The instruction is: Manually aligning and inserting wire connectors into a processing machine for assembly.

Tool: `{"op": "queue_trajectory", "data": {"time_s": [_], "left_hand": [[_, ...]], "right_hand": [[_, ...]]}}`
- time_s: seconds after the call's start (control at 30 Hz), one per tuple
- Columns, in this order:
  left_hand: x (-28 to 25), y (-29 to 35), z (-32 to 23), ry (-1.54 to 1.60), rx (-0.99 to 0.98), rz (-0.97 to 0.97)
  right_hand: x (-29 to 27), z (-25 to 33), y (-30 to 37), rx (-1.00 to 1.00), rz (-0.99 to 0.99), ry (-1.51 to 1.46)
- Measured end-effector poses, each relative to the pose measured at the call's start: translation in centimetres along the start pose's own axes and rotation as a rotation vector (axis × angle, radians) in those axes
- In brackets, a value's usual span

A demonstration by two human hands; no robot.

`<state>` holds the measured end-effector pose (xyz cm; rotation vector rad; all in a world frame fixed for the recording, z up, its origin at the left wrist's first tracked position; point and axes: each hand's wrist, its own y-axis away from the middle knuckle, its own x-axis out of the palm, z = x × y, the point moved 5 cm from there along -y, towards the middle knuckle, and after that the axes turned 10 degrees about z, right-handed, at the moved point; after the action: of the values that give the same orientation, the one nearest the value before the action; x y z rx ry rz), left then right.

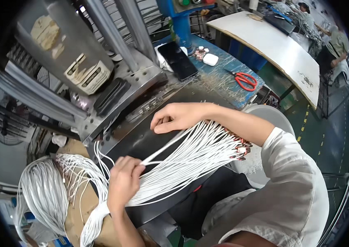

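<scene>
Base: Where's the work, and what has each hand got?

Remote: Head view, from my desk: a wide fan of thin, glossy white cables (182, 164) lies slantwise across the dark, flat metal bench top (130, 145), small reddish-brown tips (245, 145) out at the right. The bare left hand (124, 181) is closed, thumb against fingers, on a few strands standing apart from the fan. The bare right hand (182, 117) hangs over the upper edge, fingers loosely curled; I can't tell whether it has hold of a strand.

Base: How far along?

Remote: Partway through sorting, I judge. The strands in the left grip look separated; most of the fan lies together, so that seems left. A thick, silvery-grey cable hank (45, 193) sits by brown cardboard (75, 220); whether it's finished, I can't say
</scene>
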<state>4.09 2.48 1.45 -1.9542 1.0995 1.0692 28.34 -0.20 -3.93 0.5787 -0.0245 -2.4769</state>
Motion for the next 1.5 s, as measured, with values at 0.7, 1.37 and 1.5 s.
{"op": "queue_trajectory", "data": {"time_s": [0.7,1.37,1.5], "left_hand": [[-0.5,2.9,3.9,1.159,-0.459,-0.211],[8.4,-4.0,-1.9,1.382,-0.435,0.192],[9.0,-4.0,-1.8,1.566,-0.377,0.227]], "right_hand": [[-2.9,4.2,6.7,0.079,0.11,-0.234],[-4.3,0.2,0.9,0.279,-0.369,0.859],[-1.5,0.1,-0.1,0.165,-0.503,1.011]]}}
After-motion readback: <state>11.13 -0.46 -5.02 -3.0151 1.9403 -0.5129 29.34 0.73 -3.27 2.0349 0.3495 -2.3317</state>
